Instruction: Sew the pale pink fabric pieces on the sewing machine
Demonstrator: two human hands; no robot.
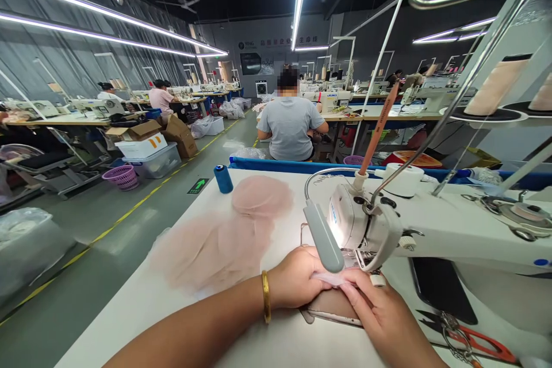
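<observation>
A workshop of sewing stations stretches beyond a white table [276,351], where a sewing machine [347,215] stands with sheer pink pieces [215,247] spread to its left. At the near side of the machine, the left hand [293,279] and right hand [379,305] pinch a thin pale cloth [328,279] between them — fingers drawn together, little gap. It should handle light, limp, perhaps slippery, easily puckered — best held near its edges, lightly.

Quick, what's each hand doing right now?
Left hand: closed, pinching the pale pink fabric.
Right hand: closed, thumb and fingers on the same fabric.
</observation>
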